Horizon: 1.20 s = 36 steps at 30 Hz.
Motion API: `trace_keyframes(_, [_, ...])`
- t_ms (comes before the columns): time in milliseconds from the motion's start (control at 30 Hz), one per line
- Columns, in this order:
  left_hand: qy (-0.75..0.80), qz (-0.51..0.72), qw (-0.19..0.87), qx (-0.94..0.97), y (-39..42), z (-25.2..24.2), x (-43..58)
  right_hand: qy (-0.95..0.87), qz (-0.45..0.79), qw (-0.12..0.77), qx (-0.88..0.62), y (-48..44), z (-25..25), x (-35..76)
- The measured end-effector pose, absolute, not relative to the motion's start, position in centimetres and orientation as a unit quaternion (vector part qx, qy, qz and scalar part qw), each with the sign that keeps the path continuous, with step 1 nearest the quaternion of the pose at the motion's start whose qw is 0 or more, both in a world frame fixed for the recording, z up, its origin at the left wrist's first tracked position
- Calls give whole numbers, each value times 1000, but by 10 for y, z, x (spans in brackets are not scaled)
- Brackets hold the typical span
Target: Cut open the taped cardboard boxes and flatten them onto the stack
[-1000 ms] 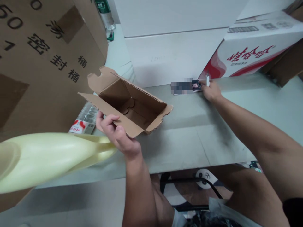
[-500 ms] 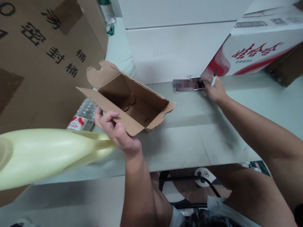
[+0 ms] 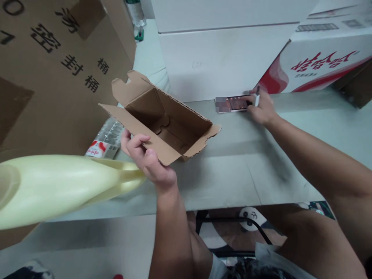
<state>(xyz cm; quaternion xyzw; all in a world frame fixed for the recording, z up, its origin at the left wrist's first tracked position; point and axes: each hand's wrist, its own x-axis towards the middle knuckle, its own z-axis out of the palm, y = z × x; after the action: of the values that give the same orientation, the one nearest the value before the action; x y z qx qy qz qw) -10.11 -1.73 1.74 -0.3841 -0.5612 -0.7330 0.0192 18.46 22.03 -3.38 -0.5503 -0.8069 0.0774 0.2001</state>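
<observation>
My left hand (image 3: 149,161) grips the near flap of a small brown cardboard box (image 3: 188,126), fingers curled on its edge. The box is tilted, its top flaps spread, and its visible inside holds nothing. My right hand (image 3: 263,106) reaches to a phone (image 3: 238,103) lying on the table against a white carton, fingers over its right end. Held in that same hand is a slim white pen-like tool (image 3: 257,100) with a dark tip; its exact kind is unclear. Part of the phone screen is pixelated.
A pale yellow inflated-looking object (image 3: 61,190) juts in from the left. Behind it are wrapped water bottles (image 3: 109,135) and a large brown carton (image 3: 84,116). White cartons (image 3: 209,58) line the back of the pale table (image 3: 221,182). A bottle (image 3: 136,17) stands at the back.
My right hand has shifted slightly over the phone, and its fingers now cover more of the right end. The left hand still holds the box. The whole view has shifted a little.
</observation>
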Motion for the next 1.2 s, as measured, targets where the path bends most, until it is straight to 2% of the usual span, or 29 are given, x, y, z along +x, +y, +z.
trace_keyframes(167, [-559,-739,15,-376,-19,17,-101,-811,86,249,-522,219,-35,200])
trace_keyframes(433, [-563,-749,6,-350,-19,17,-97,-803,80,223,-546,199,-30,193])
trace_keyframes(667, [-565,-752,8,-339,-19,16,-98,-852,66,145,-499,201,-26,196])
trace_keyframes(867, [-567,-751,2,-338,-20,16,-97,-841,41,92,-531,207,-33,188])
trace_keyframes(933, [-564,-755,-2,-335,-20,17,-97,-838,37,105,-535,208,-34,187])
trace_keyframes(1100, [-576,-746,6,-332,-20,19,-96,-810,30,227,-540,211,-30,190])
trace_keyframes(1200, [-584,-741,13,-333,-19,19,-96,-782,47,239,-574,213,-28,193])
